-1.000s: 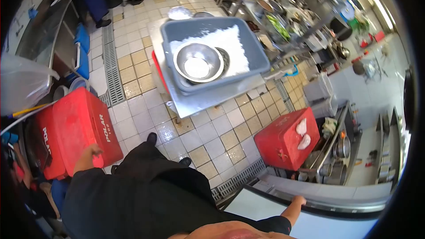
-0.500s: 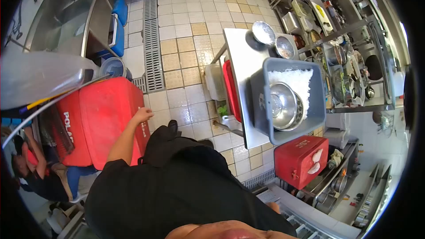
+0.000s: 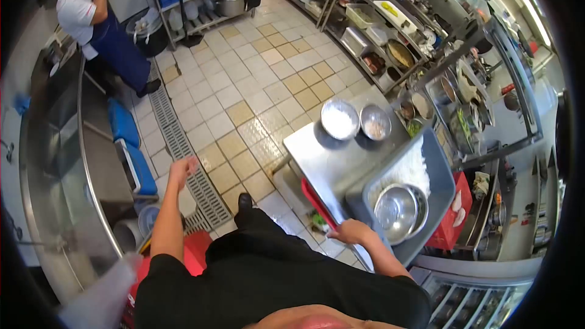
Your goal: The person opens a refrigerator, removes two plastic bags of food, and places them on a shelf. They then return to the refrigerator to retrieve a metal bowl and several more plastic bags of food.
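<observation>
My left hand (image 3: 181, 173) is held out over the floor near the drain grate (image 3: 177, 140), fingers loosely apart, slightly blurred, holding nothing visible. Low beside the steel table (image 3: 323, 155) hangs my right hand (image 3: 354, 231), its fingers loosely curved and nothing seen in them. It overlaps the end of a red tray (image 3: 317, 201) under the tabletop in this view. Just beyond that hand, a grey tub (image 3: 442, 192) of white ice (image 3: 414, 167) holds nested steel bowls (image 3: 396, 212). Two more steel bowls, one with white contents (image 3: 339, 120) and one with pinkish contents (image 3: 375, 123), stand on the table.
A person in a blue apron (image 3: 119, 42) stands at the far left by the steel sink counter (image 3: 85, 164). Blue coolers (image 3: 137, 161) and a red cooler (image 3: 198, 250) line the left side. Crowded steel shelving (image 3: 359, 42) runs along the right. Tiled floor (image 3: 244, 85) stretches ahead.
My view has turned and moved forward, bringing the aproned person and back shelves into sight. My left hand has left the red cooler's side; my right hand has come up beside the table.
</observation>
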Available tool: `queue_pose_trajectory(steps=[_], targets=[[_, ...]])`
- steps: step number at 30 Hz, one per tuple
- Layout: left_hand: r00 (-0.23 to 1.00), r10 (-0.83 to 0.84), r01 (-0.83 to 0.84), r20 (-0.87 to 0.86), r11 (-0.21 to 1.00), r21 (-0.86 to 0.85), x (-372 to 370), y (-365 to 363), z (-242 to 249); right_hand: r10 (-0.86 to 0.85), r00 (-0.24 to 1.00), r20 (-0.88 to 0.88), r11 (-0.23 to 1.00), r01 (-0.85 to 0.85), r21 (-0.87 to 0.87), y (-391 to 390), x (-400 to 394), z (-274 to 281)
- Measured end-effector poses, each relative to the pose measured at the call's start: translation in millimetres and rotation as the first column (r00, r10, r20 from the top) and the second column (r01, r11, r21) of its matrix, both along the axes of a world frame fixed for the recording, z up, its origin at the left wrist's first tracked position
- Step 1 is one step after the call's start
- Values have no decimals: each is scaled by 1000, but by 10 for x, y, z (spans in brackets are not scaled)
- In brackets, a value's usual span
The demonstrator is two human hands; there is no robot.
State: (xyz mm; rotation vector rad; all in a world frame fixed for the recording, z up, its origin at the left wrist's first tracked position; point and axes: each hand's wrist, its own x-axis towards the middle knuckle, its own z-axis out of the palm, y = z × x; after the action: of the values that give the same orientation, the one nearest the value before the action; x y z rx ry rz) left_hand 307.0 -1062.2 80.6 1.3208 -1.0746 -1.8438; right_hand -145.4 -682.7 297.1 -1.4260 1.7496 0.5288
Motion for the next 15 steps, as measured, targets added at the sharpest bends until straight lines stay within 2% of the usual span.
queue_pose_trajectory(steps=[1,2,3,4,5,6,7,8,10,12,14,15], targets=[[780,-266,383,566,919,-97,417,98,-434,-68,997,24,997,67,31,-476,41,208],[238,-273,710,932,704,24,807,197,-816,-63,997,55,998,64,-21,-871,47,353],[-82,-510,751,856,534,389,965,331,-636,-53,989,137,994,66,-87,-1214,11,371],[-389,-657,709,645,233,665,1147,471,-490,-42,977,208,985,76,-157,-1520,-41,392],[-280,-718,666,638,334,667,1210,466,-423,-79,965,251,977,125,-171,-1802,-82,472],[-48,-713,590,700,545,596,1201,387,-326,-116,950,289,967,175,-187,-2077,-121,558],[84,-675,533,733,652,539,1155,217,-273,-151,933,326,952,226,-208,-2356,-184,616],[143,-644,504,752,701,504,1143,-20,-367,-188,914,361,940,273,-203,-2619,-272,602],[184,-601,469,778,749,468,911,-620,-404,-250,868,429,912,360,-197,-3077,-414,459],[182,-576,461,797,766,448,658,-1318,-504,-213,865,454,925,328,-191,-3581,-553,377],[172,-547,470,819,777,420,394,-2103,-604,-258,816,517,876,423,-230,-4047,-665,104],[162,-523,477,837,783,398,280,-2504,-670,-322,769,552,868,472,-152,-4301,-709,31]])
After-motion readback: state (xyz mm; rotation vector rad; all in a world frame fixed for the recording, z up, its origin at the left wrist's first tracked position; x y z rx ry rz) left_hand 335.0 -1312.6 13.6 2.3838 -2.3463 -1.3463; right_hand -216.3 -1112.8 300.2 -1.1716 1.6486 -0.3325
